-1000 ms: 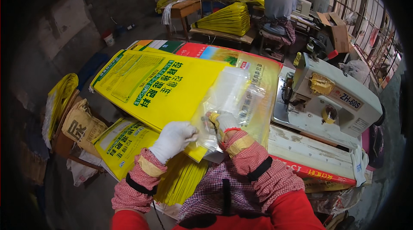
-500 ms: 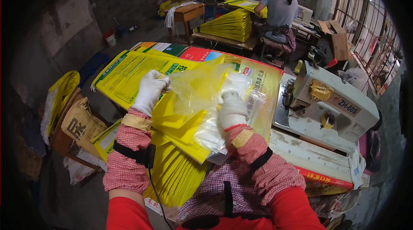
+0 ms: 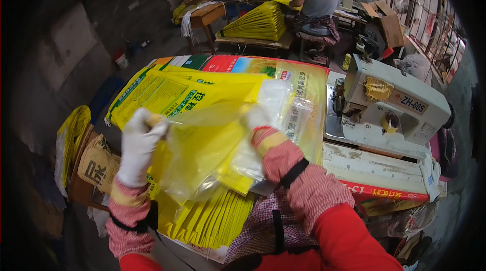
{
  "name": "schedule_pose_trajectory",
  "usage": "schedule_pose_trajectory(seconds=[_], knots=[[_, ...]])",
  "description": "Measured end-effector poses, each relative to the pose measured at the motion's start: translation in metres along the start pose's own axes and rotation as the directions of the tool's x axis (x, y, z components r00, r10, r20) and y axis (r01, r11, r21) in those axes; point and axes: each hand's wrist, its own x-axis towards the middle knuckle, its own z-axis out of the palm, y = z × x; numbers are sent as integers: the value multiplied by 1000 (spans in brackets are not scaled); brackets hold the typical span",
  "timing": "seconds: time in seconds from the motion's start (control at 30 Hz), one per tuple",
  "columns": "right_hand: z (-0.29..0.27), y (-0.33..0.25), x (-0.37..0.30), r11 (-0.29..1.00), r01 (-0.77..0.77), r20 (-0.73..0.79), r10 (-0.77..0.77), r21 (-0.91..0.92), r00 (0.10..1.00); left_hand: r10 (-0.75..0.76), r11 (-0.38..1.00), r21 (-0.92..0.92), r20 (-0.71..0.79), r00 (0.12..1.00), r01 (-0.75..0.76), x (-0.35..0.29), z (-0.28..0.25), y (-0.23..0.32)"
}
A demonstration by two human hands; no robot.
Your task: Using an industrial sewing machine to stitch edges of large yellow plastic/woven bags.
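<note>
A clear plastic bag [image 3: 195, 152] is stretched between my two white-gloved hands. My left hand [image 3: 139, 142] pinches its left edge, fingers closed. At the film's upper right, my right hand [image 3: 257, 118] is closed on it, somewhat smeared by motion. Seen through the film are yellow printed sacks; a pile of them [image 3: 157, 88] lies flat to the far left of the table. Nearer me, a fanned stack of folded yellow sacks [image 3: 212, 220] sits below the film. More clear bags [image 3: 276, 93] lie just beyond my right hand.
At the right stands a pale sewing machine [image 3: 397, 96] on the printed-sheet-covered table [image 3: 311, 81]. A rolled yellow bundle [image 3: 73, 137] and a brown sack [image 3: 98, 164] are on the left. Beyond, a person [image 3: 319, 2] sits by another fanned yellow stack [image 3: 258, 20].
My left hand has moved left and toward me, drawing the clear bag out and down over the yellow sacks. My right hand has shifted slightly left. The whole view has tilted a little.
</note>
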Motion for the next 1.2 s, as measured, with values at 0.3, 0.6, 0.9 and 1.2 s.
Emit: schedule_pose_trajectory(seconds=[0.3,0.6,0.9,1.2], knots=[[4,40,7,93,32,-79,561,995,824,-207,928,352,764,611,-125,-70,15,7],[-10,-59,3,-307,-43,202,506,951,839,-10,915,238,822,569,-327,9,57,61],[-39,-88,-50,450,-266,205,181,852,962,428,-34,455,811,399,-890,75,156,44],[14,-66,-42,798,-220,252,88,561,964,70,460,462,833,549,-759,101,145,28]])
